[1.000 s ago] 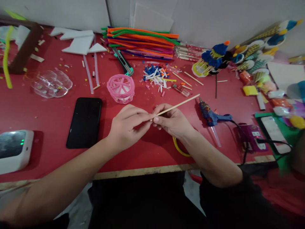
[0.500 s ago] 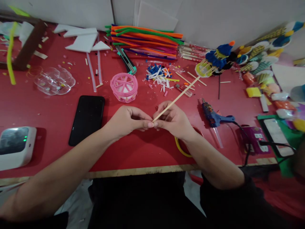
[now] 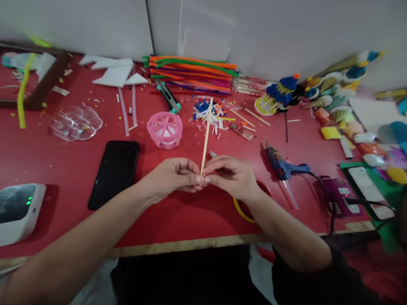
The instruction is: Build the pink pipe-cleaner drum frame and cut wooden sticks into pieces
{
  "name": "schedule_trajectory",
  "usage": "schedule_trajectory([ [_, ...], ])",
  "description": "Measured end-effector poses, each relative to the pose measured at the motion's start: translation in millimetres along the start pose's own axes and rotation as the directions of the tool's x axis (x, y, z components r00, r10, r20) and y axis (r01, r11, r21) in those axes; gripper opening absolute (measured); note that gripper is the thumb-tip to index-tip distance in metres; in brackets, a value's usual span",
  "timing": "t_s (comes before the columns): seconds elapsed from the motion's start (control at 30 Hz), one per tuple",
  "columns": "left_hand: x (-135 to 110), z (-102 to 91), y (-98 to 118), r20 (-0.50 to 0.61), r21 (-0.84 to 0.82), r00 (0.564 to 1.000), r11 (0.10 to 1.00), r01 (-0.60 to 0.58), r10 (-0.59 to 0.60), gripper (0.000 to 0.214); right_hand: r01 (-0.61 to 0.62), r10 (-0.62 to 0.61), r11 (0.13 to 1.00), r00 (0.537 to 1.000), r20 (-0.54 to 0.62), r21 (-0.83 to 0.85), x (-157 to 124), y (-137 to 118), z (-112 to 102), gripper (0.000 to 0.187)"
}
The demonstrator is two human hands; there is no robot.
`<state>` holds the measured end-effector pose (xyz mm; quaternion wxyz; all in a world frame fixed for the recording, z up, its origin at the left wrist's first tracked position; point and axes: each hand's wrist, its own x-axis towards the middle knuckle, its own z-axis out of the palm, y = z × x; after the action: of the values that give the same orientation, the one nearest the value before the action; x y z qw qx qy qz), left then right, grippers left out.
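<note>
Both hands meet over the near middle of the red surface [image 3: 47, 161]. The left hand [image 3: 173, 176] and the right hand [image 3: 233, 176] have their fingers [image 3: 197, 178] closed in a pinch on the lower end of a thin wooden stick [image 3: 206, 131]. The stick rises from the fingertips and leans away from the person, its far end reaching over a heap of cut scraps [image 3: 208, 111]. It is bare along its whole visible length, with nothing glued, wrapped or threaded on it, so the work on it looks to be at an early stage. A finished-looking pink wheel [image 3: 164, 129] lies just beyond and left of the fingers. A black phone [image 3: 113, 173] lies flat to the left of the left hand, and farther left sits a white device [image 3: 17, 212] with a green light. To the right of the fingers lies a blue glue gun [image 3: 281, 163], its cord running off to a purple power strip [image 3: 341, 190]. A yellow loop [image 3: 241, 209] shows under the right wrist. Well beyond the fingers, by the wall, lie a bundle of pipe cleaners [image 3: 190, 72] and a box cutter [image 3: 170, 97]. Nothing lies between the hands and the stick; the nearest clutter is the scrap heap under its tip.
</note>
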<state>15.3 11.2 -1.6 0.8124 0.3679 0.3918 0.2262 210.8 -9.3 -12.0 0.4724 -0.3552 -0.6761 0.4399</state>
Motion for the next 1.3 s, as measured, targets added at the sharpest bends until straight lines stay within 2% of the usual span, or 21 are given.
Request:
schedule_trajectory([
  [0.23,4,-3.7,-3,0.019,0.013,1.000,1.000,0.004,-0.004,0.041,-0.041,0.038,0.997,0.998,0.044,0.062,0,6,3,0.007],
  [0.43,3,-4.4,-1,-0.034,0.057,0.999,0.998,0.012,-0.010,0.041,-0.048,0.049,0.998,0.999,0.021,-0.029,-1,6,1,0.006],
  [0.7,1,-3.9,0,-0.013,0.009,1.000,1.000,0.014,-0.014,0.037,-0.041,0.043,0.997,0.999,0.023,-0.070,-3,3,3,0.006],
  [1.03,1,-8.2,-2,0.049,0.062,0.998,0.997,0.034,-0.038,0.033,-0.016,0.026,0.992,0.997,0.078,-0.122,-2,4,3,0.008],
  [1.3,4,2.0,-7,-0.048,-0.007,0.996,0.997,-0.082,0.081,0.037,0.020,-0.015,0.991,0.999,0.032,-0.132,-1,6,1,0.008],
])
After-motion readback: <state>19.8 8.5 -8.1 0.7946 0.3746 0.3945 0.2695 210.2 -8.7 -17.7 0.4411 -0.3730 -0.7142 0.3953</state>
